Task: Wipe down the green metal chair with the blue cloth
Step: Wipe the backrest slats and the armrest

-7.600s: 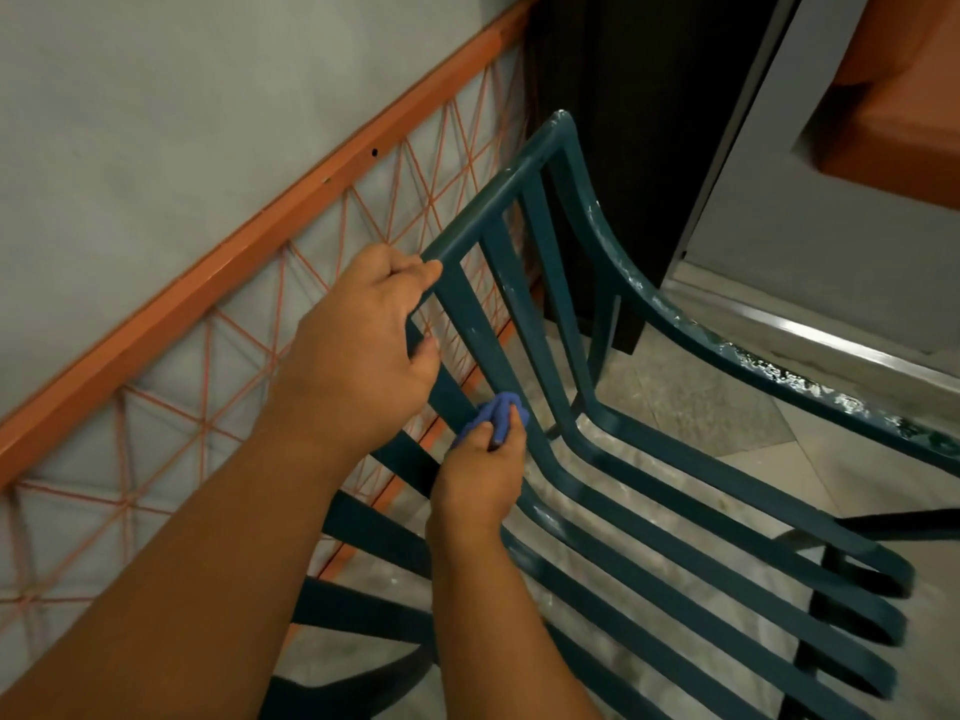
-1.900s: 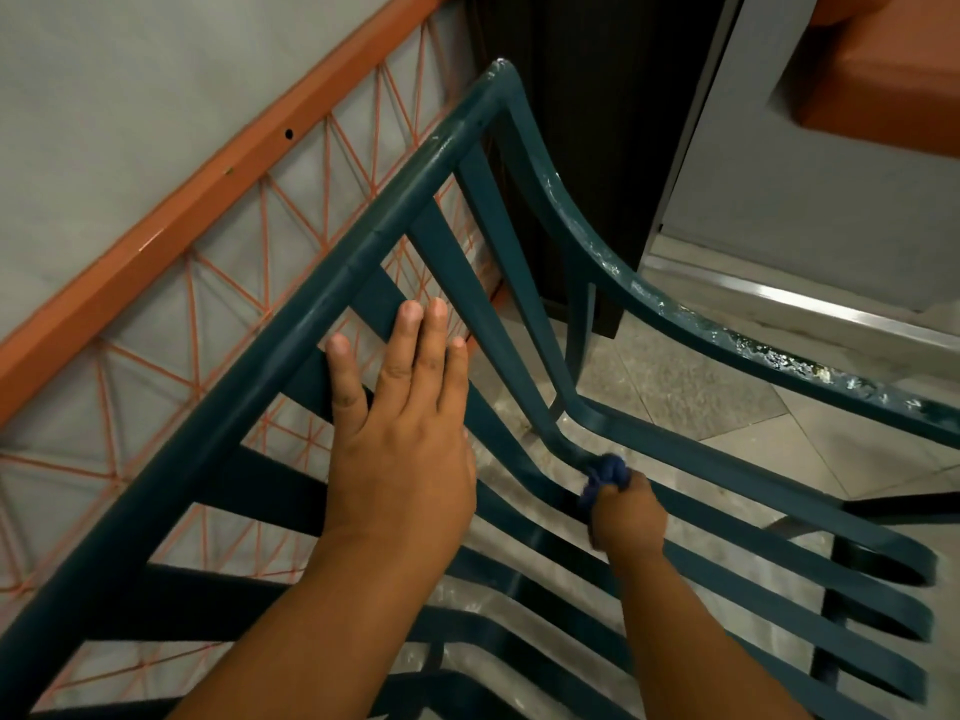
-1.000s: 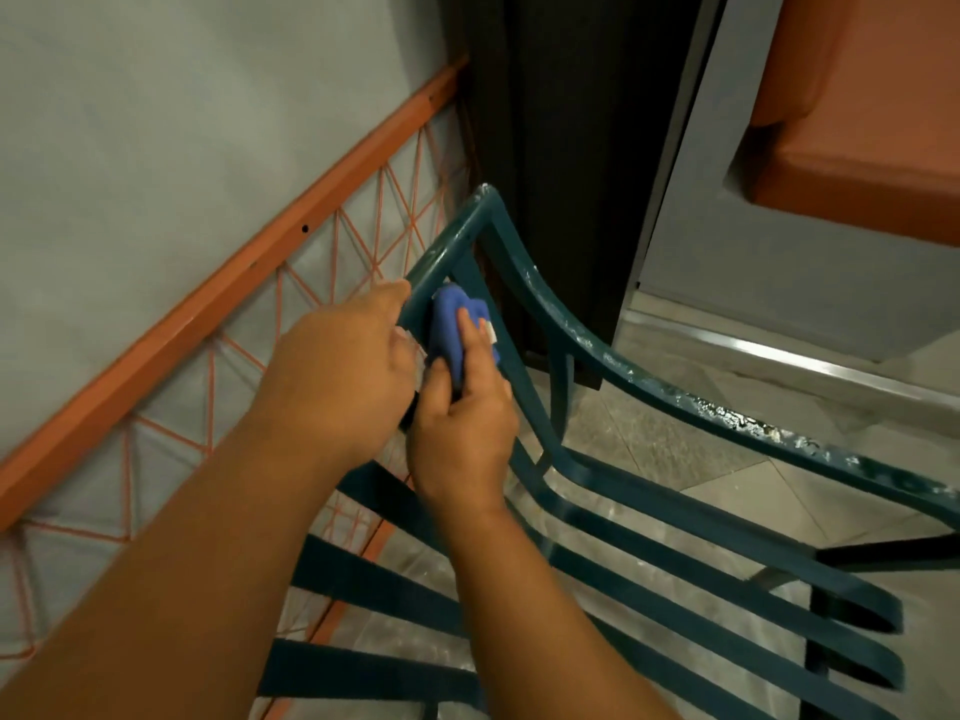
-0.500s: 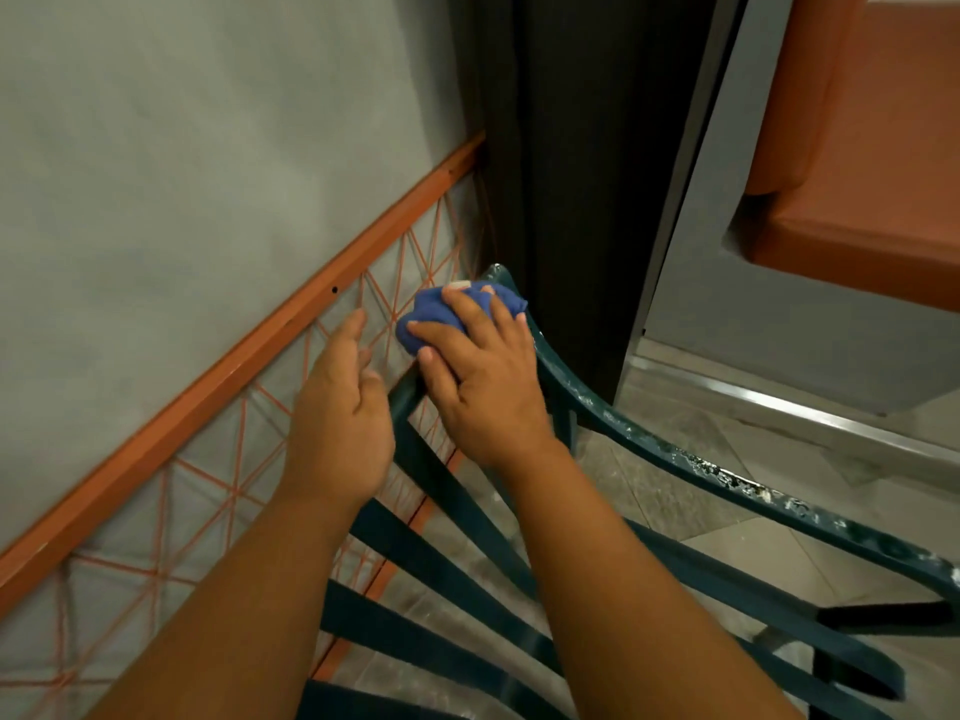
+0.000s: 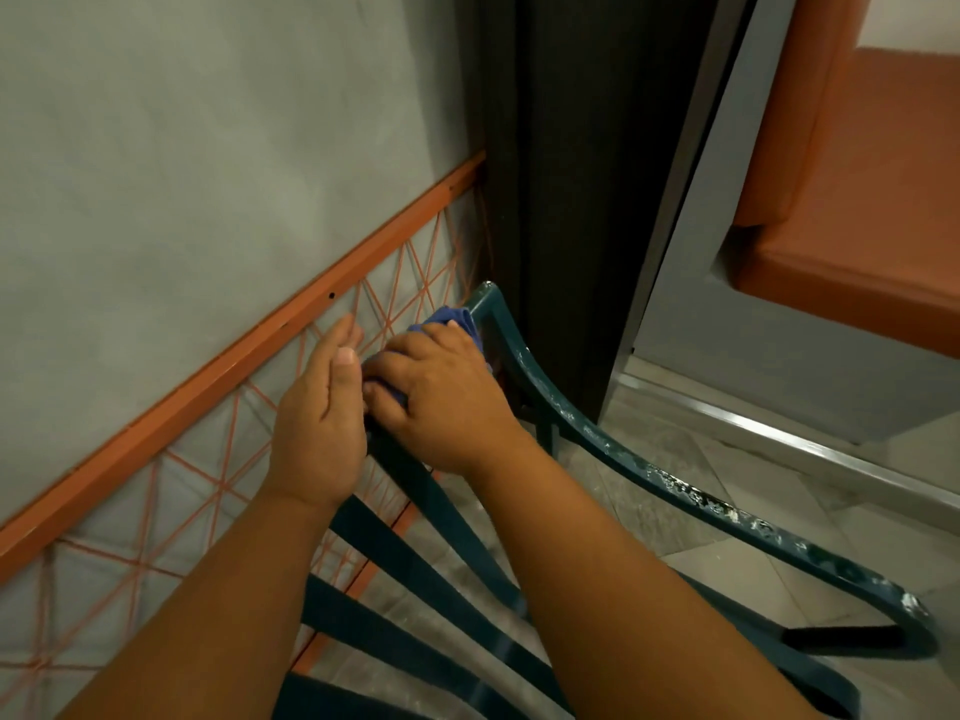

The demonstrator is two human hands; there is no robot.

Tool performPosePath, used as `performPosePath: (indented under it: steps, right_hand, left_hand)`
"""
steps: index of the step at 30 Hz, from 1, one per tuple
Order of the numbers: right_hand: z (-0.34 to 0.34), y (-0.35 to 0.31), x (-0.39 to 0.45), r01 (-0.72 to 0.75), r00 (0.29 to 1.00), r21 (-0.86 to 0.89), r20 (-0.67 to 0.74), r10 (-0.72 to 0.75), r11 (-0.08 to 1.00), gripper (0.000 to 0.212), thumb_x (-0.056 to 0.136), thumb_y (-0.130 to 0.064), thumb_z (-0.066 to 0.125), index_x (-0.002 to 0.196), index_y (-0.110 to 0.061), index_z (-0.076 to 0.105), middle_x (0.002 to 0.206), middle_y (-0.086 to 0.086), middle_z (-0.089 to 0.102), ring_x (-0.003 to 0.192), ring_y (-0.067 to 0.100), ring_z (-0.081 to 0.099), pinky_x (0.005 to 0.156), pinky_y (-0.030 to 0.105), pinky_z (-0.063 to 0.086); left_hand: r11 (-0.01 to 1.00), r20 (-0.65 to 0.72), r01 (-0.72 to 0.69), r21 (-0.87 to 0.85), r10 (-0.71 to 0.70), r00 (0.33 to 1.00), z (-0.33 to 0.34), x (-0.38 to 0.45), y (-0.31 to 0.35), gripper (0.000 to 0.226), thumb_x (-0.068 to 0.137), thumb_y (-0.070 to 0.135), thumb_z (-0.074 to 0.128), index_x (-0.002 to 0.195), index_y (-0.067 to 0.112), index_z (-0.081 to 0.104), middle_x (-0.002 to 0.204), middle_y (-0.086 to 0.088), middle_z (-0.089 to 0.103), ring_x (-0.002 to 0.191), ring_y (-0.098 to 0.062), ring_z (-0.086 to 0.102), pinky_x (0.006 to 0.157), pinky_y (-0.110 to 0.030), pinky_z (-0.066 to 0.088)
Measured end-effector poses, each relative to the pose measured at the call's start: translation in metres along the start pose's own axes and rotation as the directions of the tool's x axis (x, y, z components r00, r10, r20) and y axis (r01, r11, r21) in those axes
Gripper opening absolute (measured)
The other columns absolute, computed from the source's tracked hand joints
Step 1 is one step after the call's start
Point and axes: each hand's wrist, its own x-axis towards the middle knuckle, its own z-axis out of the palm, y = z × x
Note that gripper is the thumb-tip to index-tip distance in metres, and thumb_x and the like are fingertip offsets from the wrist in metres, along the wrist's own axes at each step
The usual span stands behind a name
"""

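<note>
The green metal chair (image 5: 613,449) fills the lower middle and right, with flat slats and a curved side rail whose paint is chipped. My right hand (image 5: 441,397) presses the blue cloth (image 5: 453,318) onto the chair's top rail, close to its far corner. Only a small bunch of cloth shows past my fingers. My left hand (image 5: 319,423) rests against the same rail just left of the right hand, fingers straight and together, thumb beside the cloth. Both hands hide the rail beneath them.
A grey wall with an orange rail (image 5: 260,350) and orange string lattice stands close behind the chair's back. A dark column (image 5: 576,200) rises just past the chair's corner. An orange cushioned seat (image 5: 857,226) sits at the upper right. Tiled floor shows below.
My right hand slid the cloth along the top rail toward me, away from the corner, which now shows bare. My left hand stayed beside it. The view tilted up.
</note>
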Motion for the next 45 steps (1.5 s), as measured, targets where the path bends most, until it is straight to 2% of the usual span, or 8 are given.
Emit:
performPosePath:
  steps: [7, 13, 19, 27, 29, 35, 41, 45]
  right_hand:
    - [-0.008, -0.015, 0.023, 0.152, 0.973, -0.005, 0.177, -0.149, 0.988, 0.041, 0.094, -0.039, 0.034, 0.077, -0.023, 0.068, 0.072, -0.003, 0.063, 0.075, 0.02, 0.052, 0.08, 0.041, 0.041]
    - [-0.001, 0.017, 0.027, -0.022, 1.0, -0.069, -0.013, 0.021, 0.997, 0.04, 0.094, -0.042, 0.032, 0.098, -0.024, 0.069, 0.097, -0.003, 0.065, 0.099, 0.022, 0.05, 0.098, 0.045, 0.034]
    - [0.007, 0.051, 0.014, 0.148, 0.979, -0.022, -0.137, -0.15, 0.989, 0.036, 0.095, -0.039, 0.038, 0.113, -0.023, 0.065, 0.118, 0.001, 0.06, 0.113, 0.026, 0.049, 0.106, 0.042, 0.029]
    - [-0.025, 0.07, 0.073, -0.21, 0.952, -0.182, 0.187, 0.243, 0.961, 0.029, 0.096, -0.028, 0.035, 0.097, -0.017, 0.062, 0.114, 0.004, 0.06, 0.11, 0.027, 0.05, 0.087, 0.04, 0.035]
    - [-0.036, 0.071, 0.086, -0.405, 0.879, -0.046, 0.256, 0.403, 0.913, 0.03, 0.095, -0.034, 0.036, 0.087, -0.017, 0.059, 0.103, 0.005, 0.06, 0.104, 0.025, 0.055, 0.079, 0.035, 0.037]
    - [-0.054, 0.085, 0.084, -0.795, 0.604, 0.338, 0.374, 0.703, 0.503, 0.048, 0.1, -0.04, 0.033, 0.131, -0.009, 0.052, 0.132, 0.013, 0.056, 0.113, 0.029, 0.056, 0.078, 0.034, 0.042]
    - [-0.004, 0.079, 0.035, -0.425, 0.81, 0.528, -0.141, 0.569, 0.735, 0.036, 0.1, -0.036, 0.042, 0.134, -0.026, 0.049, 0.131, 0.002, 0.052, 0.117, 0.016, 0.05, 0.095, 0.032, 0.043]
    - [0.028, 0.083, -0.007, -0.367, 0.806, 0.501, -0.248, 0.537, 0.784, 0.048, 0.099, -0.029, 0.048, 0.145, -0.028, 0.036, 0.153, 0.001, 0.035, 0.139, 0.019, 0.033, 0.112, 0.034, 0.031]
  left_hand:
    - [0.999, -0.052, 0.01, -0.033, -0.012, 0.999, -0.003, 0.0, -0.003, 0.066, 0.09, 0.055, 0.02, 0.144, 0.02, 0.035, 0.148, 0.0, 0.04, 0.135, -0.006, 0.036, 0.114, -0.034, 0.03]
    - [0.996, -0.024, -0.033, 0.087, 0.036, 0.999, -0.001, 0.001, -0.003, 0.064, 0.092, 0.052, 0.019, 0.146, 0.019, 0.031, 0.15, 0.001, 0.036, 0.137, -0.006, 0.033, 0.112, -0.026, 0.027]
    - [0.974, 0.064, -0.005, 0.226, -0.01, 0.998, 0.004, 0.001, 0.003, 0.043, 0.098, 0.029, 0.043, 0.14, 0.024, 0.042, 0.137, 0.005, 0.05, 0.123, -0.007, 0.046, 0.101, -0.026, 0.037]
    - [0.898, 0.08, -0.106, 0.427, 0.079, 0.994, 0.006, -0.001, 0.005, 0.032, 0.092, 0.006, 0.052, 0.12, 0.016, 0.064, 0.119, 0.0, 0.064, 0.107, -0.01, 0.055, 0.09, -0.019, 0.039]
    - [0.893, 0.079, -0.117, 0.435, 0.091, 0.993, 0.006, -0.002, 0.005, 0.032, 0.092, 0.006, 0.052, 0.12, 0.015, 0.064, 0.119, -0.001, 0.064, 0.109, -0.013, 0.056, 0.091, -0.021, 0.039]
    - [0.9, 0.084, -0.129, 0.416, 0.103, 0.991, 0.006, -0.001, 0.004, 0.031, 0.092, 0.006, 0.052, 0.119, 0.015, 0.065, 0.114, 0.002, 0.065, 0.099, -0.003, 0.051, 0.086, -0.016, 0.038]
    - [0.909, 0.076, -0.106, 0.404, 0.082, 0.994, 0.007, 0.001, 0.004, 0.031, 0.091, 0.006, 0.053, 0.117, 0.017, 0.066, 0.113, 0.005, 0.064, 0.097, -0.001, 0.052, 0.085, -0.01, 0.038]
    - [0.902, 0.08, -0.107, 0.418, 0.081, 0.994, 0.008, 0.001, 0.004, 0.031, 0.091, 0.007, 0.053, 0.118, 0.017, 0.065, 0.114, 0.004, 0.064, 0.098, -0.002, 0.052, 0.081, -0.006, 0.036]
